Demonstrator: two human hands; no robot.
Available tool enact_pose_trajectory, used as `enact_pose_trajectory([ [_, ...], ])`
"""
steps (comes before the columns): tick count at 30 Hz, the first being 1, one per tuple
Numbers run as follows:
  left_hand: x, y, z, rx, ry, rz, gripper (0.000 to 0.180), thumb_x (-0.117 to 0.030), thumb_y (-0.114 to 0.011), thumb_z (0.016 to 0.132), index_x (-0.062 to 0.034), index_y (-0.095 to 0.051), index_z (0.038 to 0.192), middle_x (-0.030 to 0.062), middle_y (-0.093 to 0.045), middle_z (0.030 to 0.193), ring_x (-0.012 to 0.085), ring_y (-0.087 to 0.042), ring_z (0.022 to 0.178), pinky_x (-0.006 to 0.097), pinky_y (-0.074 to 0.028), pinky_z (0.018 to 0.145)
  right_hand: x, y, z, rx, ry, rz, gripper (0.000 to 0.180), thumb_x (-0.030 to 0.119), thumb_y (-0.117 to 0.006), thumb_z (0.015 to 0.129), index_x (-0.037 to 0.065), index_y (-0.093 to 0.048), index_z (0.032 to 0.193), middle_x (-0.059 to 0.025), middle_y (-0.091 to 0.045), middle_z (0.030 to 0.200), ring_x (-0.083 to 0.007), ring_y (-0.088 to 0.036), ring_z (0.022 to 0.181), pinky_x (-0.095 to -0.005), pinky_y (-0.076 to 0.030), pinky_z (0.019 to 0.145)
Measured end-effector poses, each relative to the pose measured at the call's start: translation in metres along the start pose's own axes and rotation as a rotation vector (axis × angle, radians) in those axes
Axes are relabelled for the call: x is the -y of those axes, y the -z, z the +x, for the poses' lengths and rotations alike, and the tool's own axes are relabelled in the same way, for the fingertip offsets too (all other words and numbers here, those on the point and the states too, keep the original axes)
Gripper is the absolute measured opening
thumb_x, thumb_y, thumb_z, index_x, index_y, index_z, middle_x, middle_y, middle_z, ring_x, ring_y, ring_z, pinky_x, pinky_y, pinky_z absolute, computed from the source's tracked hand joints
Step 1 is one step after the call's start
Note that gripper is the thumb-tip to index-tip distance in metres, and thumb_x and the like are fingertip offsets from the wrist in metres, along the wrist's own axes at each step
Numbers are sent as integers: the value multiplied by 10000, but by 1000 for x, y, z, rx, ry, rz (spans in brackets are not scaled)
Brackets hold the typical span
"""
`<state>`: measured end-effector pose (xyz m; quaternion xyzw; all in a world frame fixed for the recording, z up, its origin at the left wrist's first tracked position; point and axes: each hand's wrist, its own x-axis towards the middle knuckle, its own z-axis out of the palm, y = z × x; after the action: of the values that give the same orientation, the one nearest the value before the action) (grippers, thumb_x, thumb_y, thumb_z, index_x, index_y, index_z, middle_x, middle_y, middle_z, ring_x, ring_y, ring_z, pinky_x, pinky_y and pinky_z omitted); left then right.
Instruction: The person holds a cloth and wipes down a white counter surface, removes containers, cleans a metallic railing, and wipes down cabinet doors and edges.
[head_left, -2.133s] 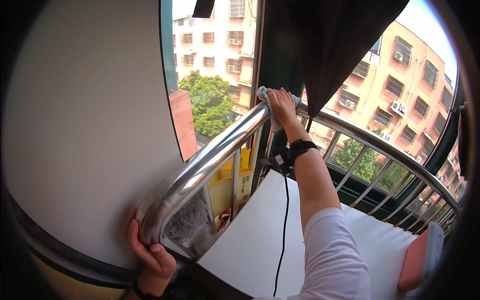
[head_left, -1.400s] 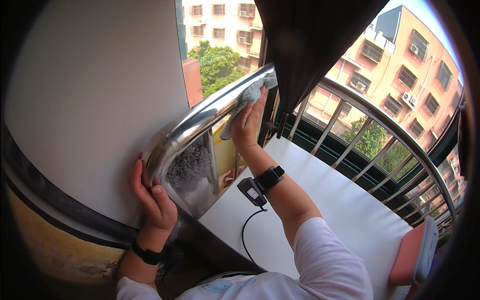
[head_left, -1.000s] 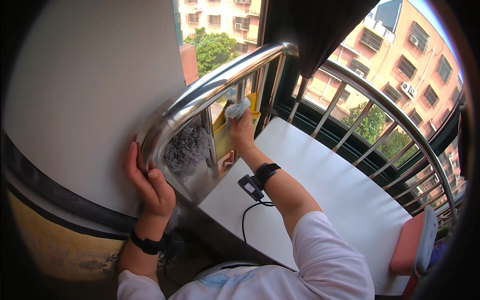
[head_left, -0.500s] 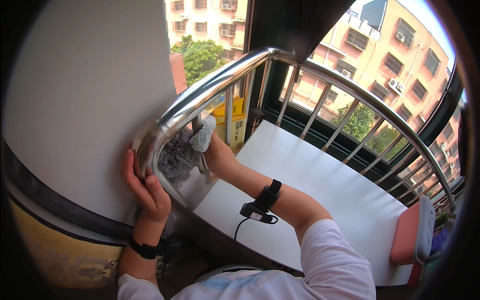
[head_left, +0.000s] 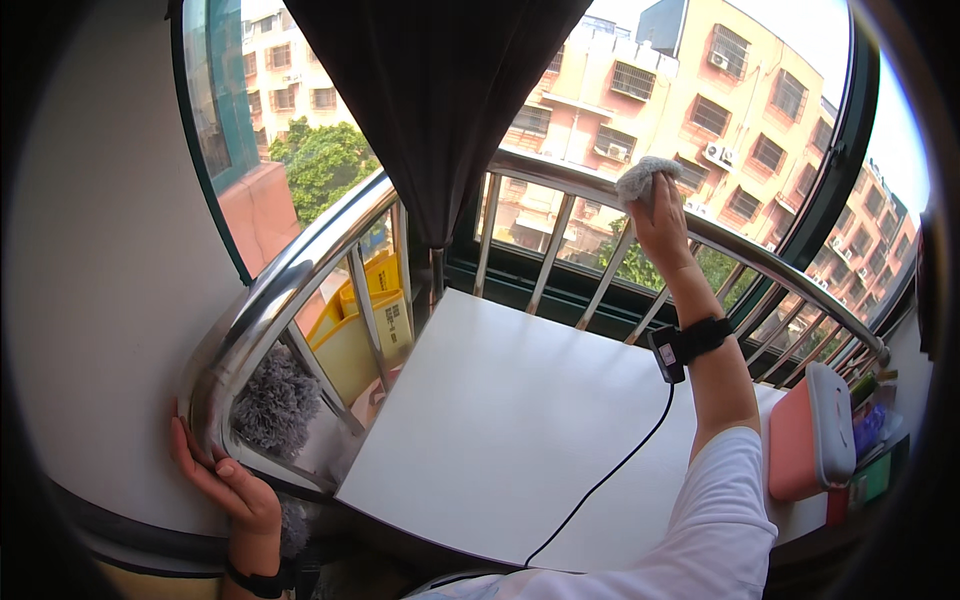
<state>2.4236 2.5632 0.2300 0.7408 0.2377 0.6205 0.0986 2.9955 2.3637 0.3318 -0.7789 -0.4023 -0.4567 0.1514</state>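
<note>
A curved steel railing (head_left: 300,270) with upright bars runs around a white windowsill ledge (head_left: 520,430). My right hand (head_left: 655,215) is raised to the top rail on the far side and presses a grey cloth (head_left: 640,178) against it. A black wrist device with a cable (head_left: 685,345) sits on that forearm. My left hand (head_left: 215,475) rests flat on the white wall at the railing's near-left end, fingers spread around the rail's base, holding nothing.
A dark curtain (head_left: 440,90) hangs over the window's middle. A grey fluffy duster (head_left: 275,400) and yellow boxes (head_left: 360,320) sit behind the left bars. A pink and white case (head_left: 815,435) stands at the ledge's right end. Buildings and trees lie outside.
My right hand with the cloth has swung from the railing's near-left end, by the duster, across to the top rail on the far right. My left hand stayed at the rail's base.
</note>
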Motion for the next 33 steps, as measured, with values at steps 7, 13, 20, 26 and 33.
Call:
enact_pose_trajectory([
  [7,0,2,-4,-24,61,86,594,-342,-214,1019,102,-142,1408,286,-194,1455,358,-265,1360,435,-243,1112,57,-10,64,593,-47,22,650,646,-434,873,82,-541,1178,-141,-633,1053,-296,-619,1004,-404,-485,846],
  [13,-1,1,-1,-90,37,177,594,-376,-239,1017,69,-209,1410,250,-271,1437,354,-337,1321,431,-294,1083,154,-73,102,431,272,74,556,505,-570,855,56,-495,1173,-163,-620,1039,-279,-617,1014,-410,-485,850],
  [20,-15,-11,12,-150,-167,248,582,-347,-263,1024,151,-305,1323,309,-385,1321,367,-446,1216,431,-349,1035,194,-202,129,-27,431,235,384,285,-566,821,98,-588,1155,-104,-610,995,-271,-585,1014,-324,-434,864],
  [26,-21,-9,13,-162,-156,303,573,-336,-284,1021,155,-327,1313,298,-413,1300,363,-463,1186,427,-360,1014,179,-72,113,445,107,147,544,544,-419,917,53,-628,1023,-121,-668,950,-230,-637,944,-369,-441,832],
  [33,2,8,-1,-85,-35,411,542,-323,-223,1021,66,-251,1398,248,-313,1419,354,-354,1313,425,-296,1083,55,-24,49,314,-101,25,631,600,-335,921,61,-649,1016,-146,-663,950,-281,-624,936,-405,-404,912],
])
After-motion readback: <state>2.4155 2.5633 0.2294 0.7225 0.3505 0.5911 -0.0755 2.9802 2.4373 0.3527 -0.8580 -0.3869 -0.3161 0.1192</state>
